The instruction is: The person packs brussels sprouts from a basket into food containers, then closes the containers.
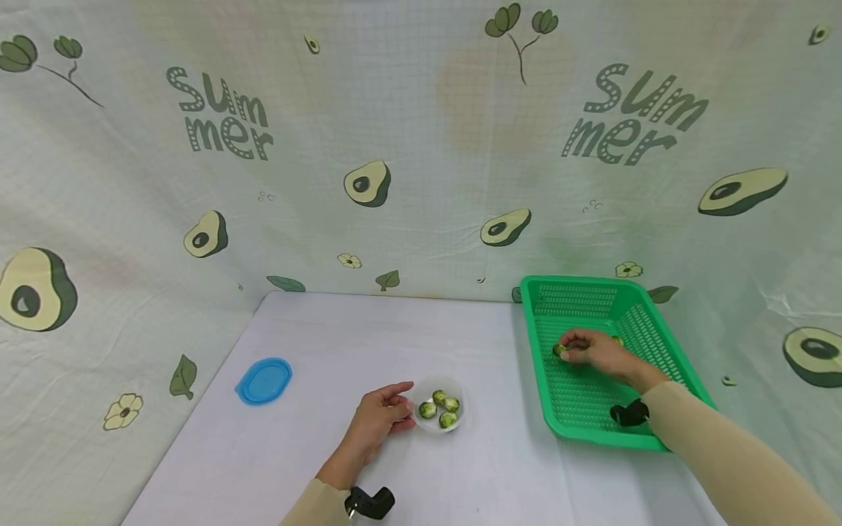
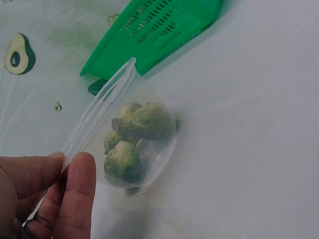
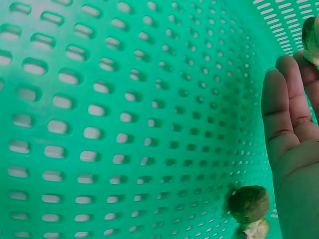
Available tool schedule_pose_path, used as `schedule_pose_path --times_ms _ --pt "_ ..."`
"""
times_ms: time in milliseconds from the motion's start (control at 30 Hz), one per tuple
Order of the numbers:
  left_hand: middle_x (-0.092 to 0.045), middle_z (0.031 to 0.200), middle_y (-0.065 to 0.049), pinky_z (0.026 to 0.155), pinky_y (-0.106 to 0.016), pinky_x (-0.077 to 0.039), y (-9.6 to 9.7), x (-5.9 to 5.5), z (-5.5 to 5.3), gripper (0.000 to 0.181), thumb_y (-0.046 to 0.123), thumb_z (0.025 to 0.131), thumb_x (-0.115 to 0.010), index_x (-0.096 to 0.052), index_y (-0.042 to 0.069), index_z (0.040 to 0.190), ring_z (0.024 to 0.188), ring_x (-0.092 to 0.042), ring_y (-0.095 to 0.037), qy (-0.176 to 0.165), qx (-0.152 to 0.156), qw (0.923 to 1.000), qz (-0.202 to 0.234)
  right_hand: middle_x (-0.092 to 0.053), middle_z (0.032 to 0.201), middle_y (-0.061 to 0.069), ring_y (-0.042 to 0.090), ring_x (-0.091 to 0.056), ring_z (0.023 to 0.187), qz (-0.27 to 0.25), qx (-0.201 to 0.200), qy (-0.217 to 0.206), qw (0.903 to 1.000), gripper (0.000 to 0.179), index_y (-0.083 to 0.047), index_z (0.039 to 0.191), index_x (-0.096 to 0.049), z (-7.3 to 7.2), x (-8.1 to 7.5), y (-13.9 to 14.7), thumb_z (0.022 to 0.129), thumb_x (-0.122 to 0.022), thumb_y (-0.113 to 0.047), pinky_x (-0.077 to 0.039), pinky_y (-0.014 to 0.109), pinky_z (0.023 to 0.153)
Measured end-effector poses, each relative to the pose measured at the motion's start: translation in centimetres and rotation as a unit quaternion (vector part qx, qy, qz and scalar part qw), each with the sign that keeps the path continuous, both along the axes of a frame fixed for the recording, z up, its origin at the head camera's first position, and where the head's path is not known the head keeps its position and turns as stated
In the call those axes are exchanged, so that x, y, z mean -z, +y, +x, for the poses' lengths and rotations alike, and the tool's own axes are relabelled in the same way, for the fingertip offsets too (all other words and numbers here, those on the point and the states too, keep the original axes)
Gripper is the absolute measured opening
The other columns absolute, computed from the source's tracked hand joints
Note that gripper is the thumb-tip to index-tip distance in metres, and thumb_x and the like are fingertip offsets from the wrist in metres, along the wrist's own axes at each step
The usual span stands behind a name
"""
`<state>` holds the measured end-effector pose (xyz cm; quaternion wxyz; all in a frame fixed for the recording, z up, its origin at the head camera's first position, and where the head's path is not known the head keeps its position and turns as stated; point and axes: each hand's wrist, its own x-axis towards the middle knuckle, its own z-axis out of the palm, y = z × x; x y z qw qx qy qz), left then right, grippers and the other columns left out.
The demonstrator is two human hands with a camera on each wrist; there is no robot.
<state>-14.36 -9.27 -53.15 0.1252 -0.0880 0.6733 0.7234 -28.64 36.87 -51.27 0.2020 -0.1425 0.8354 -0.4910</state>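
My left hand (image 1: 376,422) pinches the rim of a small clear plastic bowl (image 2: 158,167) between thumb and fingers. Several Brussels sprouts (image 2: 123,163) lie inside the bowl, which stands on the table in the head view. To the right, my right hand (image 1: 600,353) reaches into a green plastic basket (image 1: 572,413), holding one Brussels sprout (image 1: 559,350) at its fingertips. That sprout is only partly visible at the right edge of the right wrist view. More sprouts (image 3: 248,203) rest on the basket floor beneath that hand; my hand partly hides them in the head view.
A round blue lid (image 1: 264,380) with a tab lies at the left of the white table (image 1: 368,329). Behind the table hangs a cloth (image 1: 421,219) printed with avocados. Perforated walls surround my right hand in the basket.
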Motion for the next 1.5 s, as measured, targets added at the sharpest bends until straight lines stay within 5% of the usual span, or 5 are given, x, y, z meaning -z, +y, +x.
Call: schedule_pose_path --times_ms 267,533,900,1133,1500 --pt "-0.059 0.094 -0.002 0.074 -0.028 -0.065 0.0 0.1 -0.1 0.049 -0.005 0.097 -0.069 -0.058 -0.005 0.145 0.081 -0.067 -0.013 -0.001 0.003 1.0 0.001 -0.059 0.141 0.028 0.016 -0.065 0.113 -0.004 0.023 0.009 0.9997 0.048 0.006 0.139 -0.053 0.7 -1.4 -0.4 0.104 -0.069 -0.023 -0.061 0.041 0.095" --pt "-0.059 0.093 -0.003 0.074 -0.028 -0.065 0.0 0.2 -0.2 0.049 -0.005 0.097 -0.069 -0.058 -0.006 0.145 0.081 -0.067 -0.013 -0.003 0.005 1.0 0.0 -0.067 0.129 0.024 0.028 -0.068 0.112 -0.021 0.035 0.025 0.9988 0.045 0.007 0.137 -0.054 1.8 -2.9 -1.1 0.105 -0.068 -0.022 -0.059 0.047 0.095" --pt "-0.059 0.094 -0.002 0.075 -0.028 -0.065 -0.2 0.1 -0.3 0.05 -0.005 0.097 -0.069 -0.058 -0.006 0.145 0.082 -0.066 -0.013 -0.003 0.009 0.9999 0.01 -0.072 0.12 0.015 0.025 -0.07 0.109 -0.042 0.056 0.058 0.9959 0.04 0.005 0.131 -0.059 3.5 -4.4 -2.3 0.105 -0.068 -0.024 -0.06 0.042 0.096" --pt "-0.06 0.094 -0.002 0.073 -0.026 -0.065 -0.2 0.2 -0.3 0.055 -0.005 0.096 -0.07 -0.054 -0.007 0.148 0.082 -0.067 -0.012 0.003 0.011 0.9998 0.018 -0.075 0.109 -0.005 0.02 -0.071 0.101 -0.063 0.072 0.081 0.9922 0.039 0.006 0.129 -0.062 4.5 -5.3 -3.9 0.104 -0.07 -0.023 -0.06 0.038 0.094" --pt "-0.061 0.093 -0.001 0.074 -0.026 -0.065 -0.3 0.2 -0.6 0.052 -0.005 0.097 -0.07 -0.057 -0.006 0.147 0.081 -0.066 -0.011 0.0 0.019 0.9996 0.02 -0.074 0.108 -0.004 0.014 -0.071 0.101 -0.101 0.066 0.096 0.9881 0.034 0.008 0.125 -0.063 6.1 -7.1 -7.2 0.102 -0.072 -0.016 -0.061 0.027 0.089"
